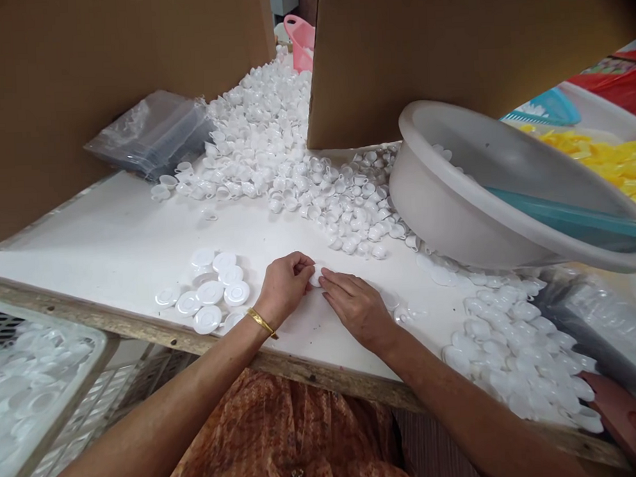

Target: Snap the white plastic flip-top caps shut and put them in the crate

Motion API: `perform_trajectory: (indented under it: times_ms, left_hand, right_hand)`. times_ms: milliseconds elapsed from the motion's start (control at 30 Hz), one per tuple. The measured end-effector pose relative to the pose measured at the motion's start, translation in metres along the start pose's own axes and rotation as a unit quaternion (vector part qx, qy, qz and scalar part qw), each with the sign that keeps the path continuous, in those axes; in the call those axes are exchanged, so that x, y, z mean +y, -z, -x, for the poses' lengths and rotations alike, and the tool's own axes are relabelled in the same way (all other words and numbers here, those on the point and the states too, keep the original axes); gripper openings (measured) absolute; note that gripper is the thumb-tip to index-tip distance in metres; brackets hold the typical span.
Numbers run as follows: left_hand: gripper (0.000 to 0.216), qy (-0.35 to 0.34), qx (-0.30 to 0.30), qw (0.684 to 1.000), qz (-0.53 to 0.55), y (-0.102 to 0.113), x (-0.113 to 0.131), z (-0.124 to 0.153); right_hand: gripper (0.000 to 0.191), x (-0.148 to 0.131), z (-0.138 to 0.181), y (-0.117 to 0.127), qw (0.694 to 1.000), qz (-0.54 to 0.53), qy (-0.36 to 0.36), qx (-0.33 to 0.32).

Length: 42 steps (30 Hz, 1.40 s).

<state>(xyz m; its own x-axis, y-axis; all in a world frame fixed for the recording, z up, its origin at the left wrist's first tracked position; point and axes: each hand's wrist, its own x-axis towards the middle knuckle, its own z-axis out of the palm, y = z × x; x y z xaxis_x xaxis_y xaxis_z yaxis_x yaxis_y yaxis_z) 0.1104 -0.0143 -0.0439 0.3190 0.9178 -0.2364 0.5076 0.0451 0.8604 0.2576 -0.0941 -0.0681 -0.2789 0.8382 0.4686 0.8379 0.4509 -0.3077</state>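
My left hand (284, 285) and my right hand (353, 307) meet over the white table (114, 238), near its front edge. Both pinch one small white plastic piece (315, 275) between their fingertips. The left wrist wears a gold bangle (262, 322). A small group of white saucers (210, 298) lies flat just left of the left hand. A big heap of tiny white cups (273, 149) spreads across the back and middle of the table. More white saucers (514, 343) are piled to the right of my right hand.
A tilted white basin (452, 199) with a teal rim sits at right. Brown cardboard walls (420, 47) stand behind. A stack of clear plastic bags (152, 136) lies back left. A white crate (36, 387) of white parts is at lower left. Yellow parts (612, 158) lie far right.
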Motion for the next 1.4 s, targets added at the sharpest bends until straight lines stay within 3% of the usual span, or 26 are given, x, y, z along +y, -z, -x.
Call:
perform_trajectory:
  times_ms: [200,467,567,833,1000,1133,1233,1400]
  left_hand:
    - [0.012,0.044,-0.034,0.998,0.024,0.002,0.001,-0.005]
    - [0.008,0.144,-0.034,0.955,0.257,0.011,0.010,-0.008]
    - [0.008,0.157,-0.026,0.942,0.297,0.015,0.013,-0.005]
    - [0.009,0.060,-0.010,0.994,0.089,0.000,0.003,0.000]
    - [0.011,0.023,-0.003,1.000,0.013,0.001,-0.002,0.001]
    - [0.012,-0.049,0.020,0.994,-0.099,0.001,0.005,0.002]
    - [0.013,-0.087,0.023,0.985,-0.147,-0.001,0.009,0.000]
    - [0.016,-0.048,-0.027,0.991,-0.121,-0.001,0.006,-0.004]
  right_hand:
    - [0.031,0.000,-0.003,-0.003,0.992,-0.106,-0.069,0.010]
    - [0.046,0.003,-0.004,-0.011,0.970,-0.200,-0.136,0.020]
    - [0.047,0.003,-0.003,-0.010,0.966,-0.213,-0.140,0.033]
    - [0.030,-0.001,-0.007,0.001,0.990,-0.114,-0.080,0.037]
    - [0.029,-0.001,-0.004,-0.002,1.000,-0.027,-0.013,0.004]
    - [0.035,-0.003,-0.002,-0.004,0.999,0.029,0.025,-0.021]
    - [0.034,-0.005,-0.002,-0.004,0.999,0.020,0.025,-0.027]
    - [0.029,-0.005,-0.003,-0.001,0.996,-0.079,-0.038,-0.025]
